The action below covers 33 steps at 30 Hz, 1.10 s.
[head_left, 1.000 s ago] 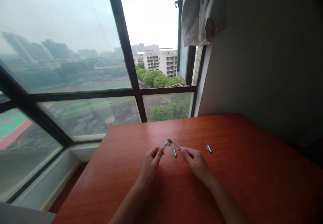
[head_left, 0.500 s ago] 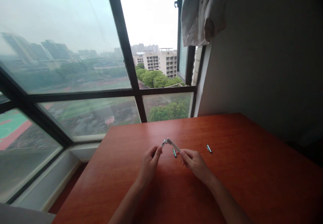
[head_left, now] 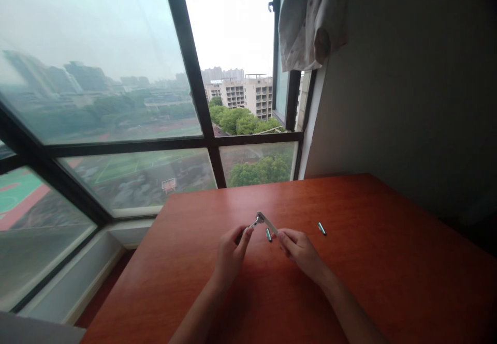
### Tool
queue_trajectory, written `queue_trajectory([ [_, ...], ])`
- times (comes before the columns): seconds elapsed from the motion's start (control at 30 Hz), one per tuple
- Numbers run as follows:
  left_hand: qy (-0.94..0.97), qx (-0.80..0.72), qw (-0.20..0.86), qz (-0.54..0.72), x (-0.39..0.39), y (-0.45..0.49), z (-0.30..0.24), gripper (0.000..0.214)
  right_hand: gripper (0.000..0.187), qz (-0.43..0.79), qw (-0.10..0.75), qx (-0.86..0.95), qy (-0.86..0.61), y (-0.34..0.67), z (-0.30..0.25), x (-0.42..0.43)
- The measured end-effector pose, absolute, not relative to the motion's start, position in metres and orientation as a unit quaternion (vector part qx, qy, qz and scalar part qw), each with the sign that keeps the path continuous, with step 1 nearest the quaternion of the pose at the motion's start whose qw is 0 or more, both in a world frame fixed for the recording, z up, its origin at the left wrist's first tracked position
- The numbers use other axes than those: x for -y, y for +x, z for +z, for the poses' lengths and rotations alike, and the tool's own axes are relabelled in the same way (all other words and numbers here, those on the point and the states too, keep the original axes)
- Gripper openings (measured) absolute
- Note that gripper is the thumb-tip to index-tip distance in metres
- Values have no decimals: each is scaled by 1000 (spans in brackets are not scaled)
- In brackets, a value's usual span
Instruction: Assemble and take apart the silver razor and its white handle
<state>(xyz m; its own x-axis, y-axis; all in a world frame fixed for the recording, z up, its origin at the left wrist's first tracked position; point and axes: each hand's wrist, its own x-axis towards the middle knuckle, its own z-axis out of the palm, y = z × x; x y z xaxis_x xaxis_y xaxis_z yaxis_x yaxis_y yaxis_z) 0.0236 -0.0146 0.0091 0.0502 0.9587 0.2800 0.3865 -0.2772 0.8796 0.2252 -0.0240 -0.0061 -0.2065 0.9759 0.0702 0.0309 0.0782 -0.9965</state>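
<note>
My left hand (head_left: 230,253) is closed round a razor (head_left: 254,223), whose silver neck points up and to the right; most of its handle is hidden in the fingers. Between thumb and fingers, my right hand (head_left: 298,248) grips a white toothbrush (head_left: 269,223) that slants up to the left. The brush's head meets the razor's head above the table, and the contact is too small to make out fully. Just under the brush, near my right fingertips, a small green and silver razor cartridge (head_left: 268,235) lies on the table.
A second razor cartridge (head_left: 322,228) lies farther right on the reddish-brown wooden table (head_left: 388,261). Beyond the table's far edge are dark-framed windows (head_left: 256,139). A curtain (head_left: 303,28) hangs at upper right beside a wall (head_left: 396,101).
The razor in my left hand has shifted slightly down and right, its head now under the toothbrush's head. My right hand has barely moved; the cartridges lie as before.
</note>
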Motion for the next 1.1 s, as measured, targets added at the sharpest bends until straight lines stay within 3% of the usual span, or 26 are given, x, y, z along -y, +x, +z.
queue_trajectory([
  [1.1,669,-501,315,449,13,23,6,38,44,523,455,587,-418,225,-5,24],
])
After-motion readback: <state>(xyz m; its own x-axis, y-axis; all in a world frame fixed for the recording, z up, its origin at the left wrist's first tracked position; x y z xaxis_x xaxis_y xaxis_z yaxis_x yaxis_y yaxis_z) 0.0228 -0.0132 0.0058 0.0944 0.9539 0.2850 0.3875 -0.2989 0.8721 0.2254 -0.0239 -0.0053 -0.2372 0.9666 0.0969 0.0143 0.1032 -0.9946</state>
